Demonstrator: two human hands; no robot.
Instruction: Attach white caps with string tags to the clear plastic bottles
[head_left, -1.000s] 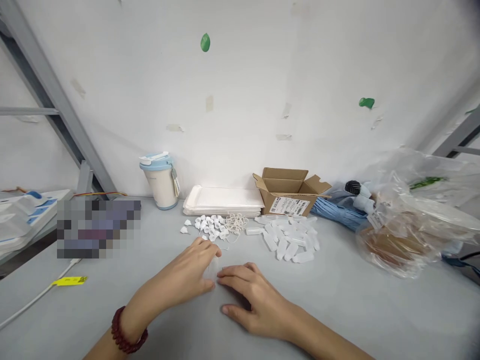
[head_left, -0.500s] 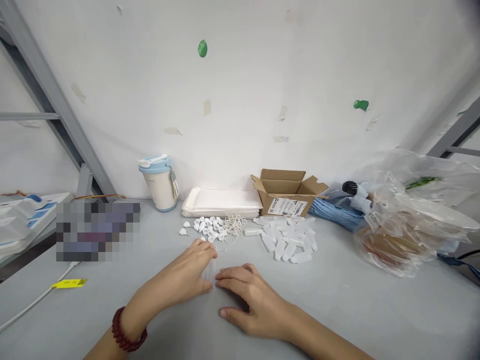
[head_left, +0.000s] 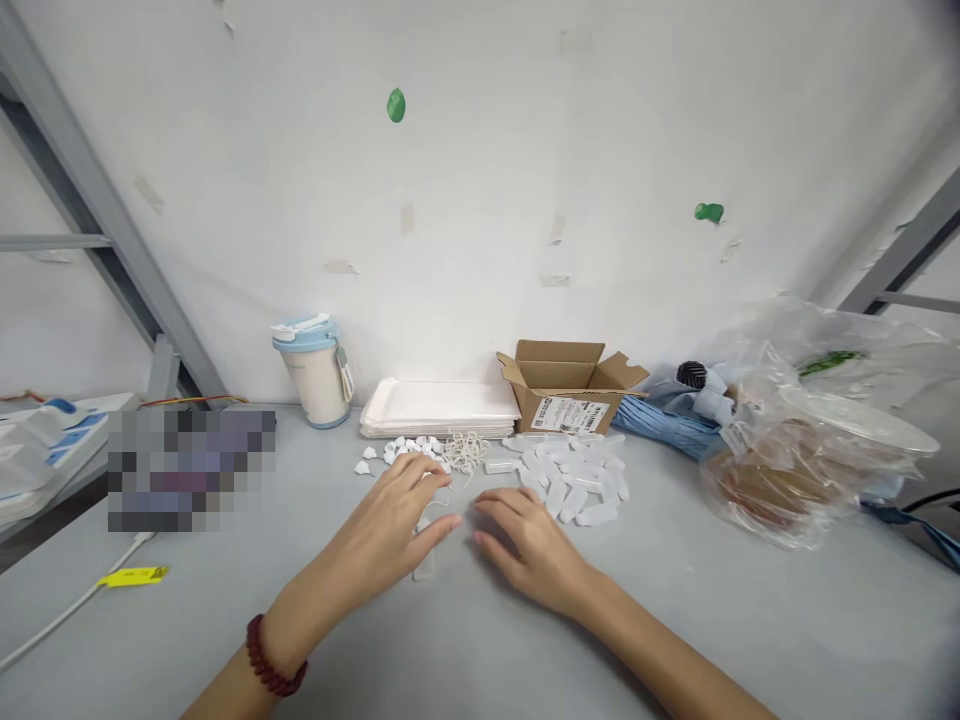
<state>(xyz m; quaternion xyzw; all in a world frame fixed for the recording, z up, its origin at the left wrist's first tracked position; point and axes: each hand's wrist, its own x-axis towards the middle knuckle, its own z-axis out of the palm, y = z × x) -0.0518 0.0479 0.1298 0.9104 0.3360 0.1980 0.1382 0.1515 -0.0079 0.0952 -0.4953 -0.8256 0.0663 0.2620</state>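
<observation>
Your cup stands back left. Your left hand has thumb and fingers parted – nothing visible in its grip. White caps lie just beyond it. A clear tube is on the table below that hand, partly hidden; can't tell if they touch. Your right hand is loosely curled, thumb apart – no hold seen. More tubes lie beyond.
</observation>
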